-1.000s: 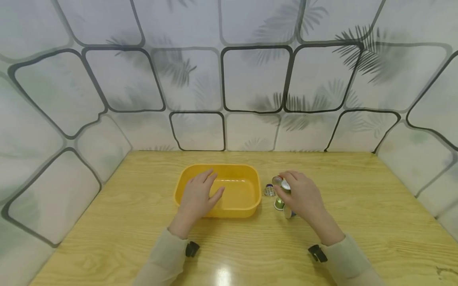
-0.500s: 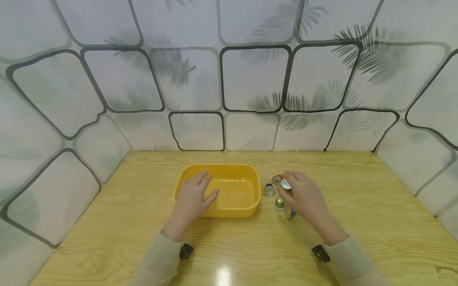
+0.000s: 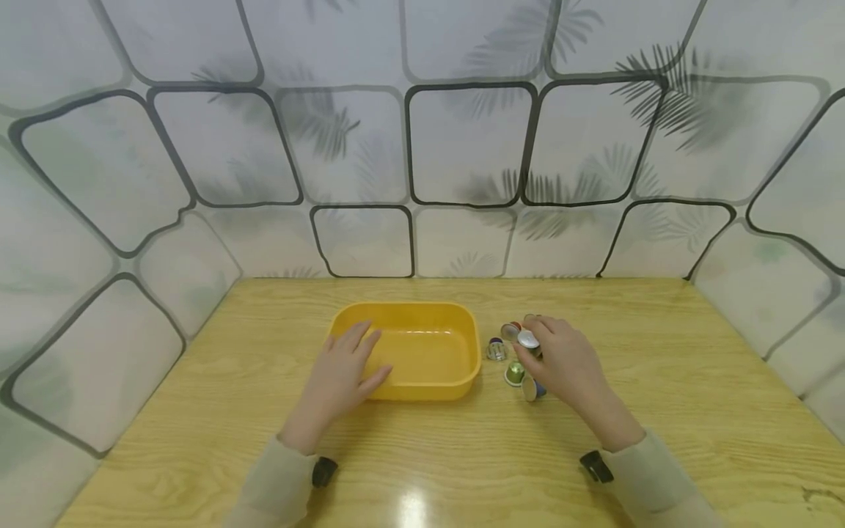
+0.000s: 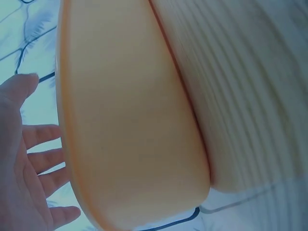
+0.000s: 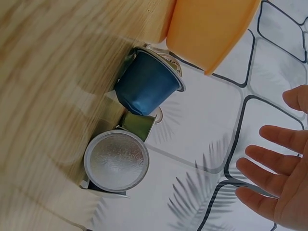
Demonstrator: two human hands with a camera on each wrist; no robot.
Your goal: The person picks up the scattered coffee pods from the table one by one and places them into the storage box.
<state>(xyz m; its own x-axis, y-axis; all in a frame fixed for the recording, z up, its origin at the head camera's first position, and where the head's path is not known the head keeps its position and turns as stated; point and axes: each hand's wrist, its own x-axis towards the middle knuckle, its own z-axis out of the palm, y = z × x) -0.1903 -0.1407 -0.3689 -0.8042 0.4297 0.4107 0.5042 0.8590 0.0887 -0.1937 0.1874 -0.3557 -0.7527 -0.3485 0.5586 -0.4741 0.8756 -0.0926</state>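
Head view: your left hand [image 3: 339,375] rests with relaxed, straight fingers on the near-left rim of the yellow plastic tub [image 3: 462,370], while your right hand [image 3: 561,359] hovers over a cluster of coffee capsules [image 3: 513,374] just right of the tub on the wooden table [image 3: 660,381]. The head view suggests a silver-lidded capsule [image 3: 527,339] at your fingertips, yet the right wrist view shows spread fingers holding nothing, so whether you grasp it cannot be told. The capsules are small, smooth aluminium cones with foil lids; the blue capsule [image 5: 147,82] lies on its side and could roll if your hand brushes it. The tub is light, glossy and round-cornered, and a push on its rim could slide it across the slick varnished wood.
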